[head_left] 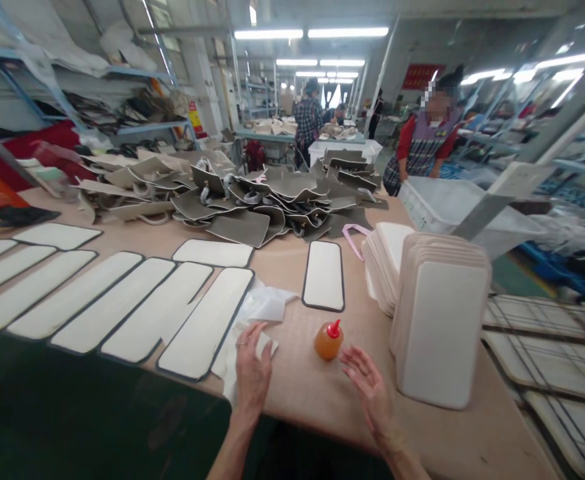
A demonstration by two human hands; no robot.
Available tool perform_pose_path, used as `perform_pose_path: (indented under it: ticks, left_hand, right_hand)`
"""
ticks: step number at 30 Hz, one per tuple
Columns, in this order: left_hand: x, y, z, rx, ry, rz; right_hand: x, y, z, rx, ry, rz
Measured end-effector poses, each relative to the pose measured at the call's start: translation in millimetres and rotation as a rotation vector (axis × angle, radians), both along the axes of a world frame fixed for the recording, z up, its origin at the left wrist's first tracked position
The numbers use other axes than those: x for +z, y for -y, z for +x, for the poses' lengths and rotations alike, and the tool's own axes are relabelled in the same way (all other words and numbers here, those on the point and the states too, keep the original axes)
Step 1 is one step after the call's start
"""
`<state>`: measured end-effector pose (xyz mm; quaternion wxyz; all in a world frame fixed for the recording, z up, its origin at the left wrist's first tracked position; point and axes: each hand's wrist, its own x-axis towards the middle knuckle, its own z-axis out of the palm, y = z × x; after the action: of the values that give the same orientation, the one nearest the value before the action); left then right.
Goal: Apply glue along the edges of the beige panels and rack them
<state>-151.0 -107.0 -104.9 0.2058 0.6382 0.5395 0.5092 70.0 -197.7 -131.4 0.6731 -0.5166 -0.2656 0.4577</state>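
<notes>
Where right hand [368,387] hovers, bottle [328,341] near, stack [440,330] beside

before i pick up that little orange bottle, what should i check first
1. Right hand free: ok, open and holding nothing.
2. Bottle standing: ok, upright on the table.
3. Red cap on: ok, though how tightly it is closed cannot be told.
4. Way from right hand to bottle: ok, only bare table between them.
5. Left hand out of the way: ok, it lies flat on the white cloth, left of the bottle.
6. Stack of panels apart from the bottle: ok, a gap shows between them.
</notes>
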Motion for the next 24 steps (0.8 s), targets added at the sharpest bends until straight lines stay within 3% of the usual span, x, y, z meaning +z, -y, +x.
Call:
perform_pose_path:
  ticks: [2,5,9,13,16,21,24]
  left_hand:
    - [7.4,-20.5,-37.2,0.070,-0.132,0.030]
    - [1.5,-35.4,-68.5,0.085,-0.294,-0.017]
    - [-25.7,-9.6,-67.8,0.206,-0.365,-0.101]
    - [-44.8,26.1,-66.2,0.270,-0.173,-0.252]
    - [-37.3,32.9,-75.4,0.246,0.030,-0.401]
    - [-6.0,24.5,-81.4,0.193,0.103,-0.356]
    - [-0.3,21.2,-77.5,0.172,0.266,-0.436]
  right_hand:
    - [1.5,5.7,-4.1,0.009,0.028,-0.010]
    - [6.8,7.9,-26.0,0.090,0.072,-0.006]
    - [12.3,-5.7,-73.4,0.243,0.096,0.025]
    - [12.3,-22.7,-111.3,0.340,0.138,0.047]
    - [16.1,-30.2,-127.1,0.417,0.207,0.064]
    - [29.6,-41.4,-140.2,0.494,0.493,0.193]
    - [31.0,-46.7,-141.5,0.489,0.670,0.290]
